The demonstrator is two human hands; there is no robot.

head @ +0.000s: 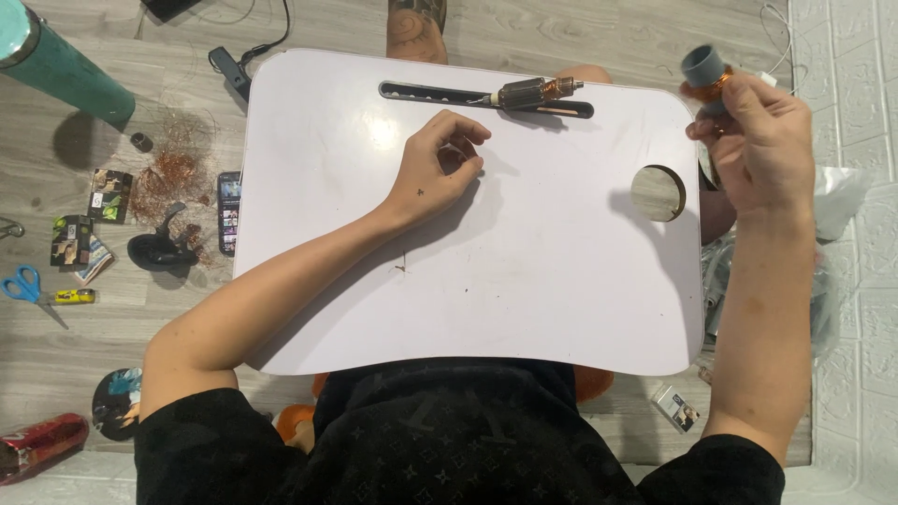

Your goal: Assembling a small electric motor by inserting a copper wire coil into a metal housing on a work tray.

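Note:
My right hand is raised past the right edge of the white lap table and grips a small grey cylinder with a copper-coloured ring. Resting on the tabletop, my left hand has its fingers curled loosely, thumb and fingertips nearly pinched; whether something tiny sits between them is unclear. A motor armature with copper windings lies in the long slot at the table's far edge, just beyond my left hand.
A round hole opens in the table's right side. On the wooden floor to the left lie tangled copper wire, a phone, a black tool, blue scissors and a teal bottle. Clear plastic bags lie at right.

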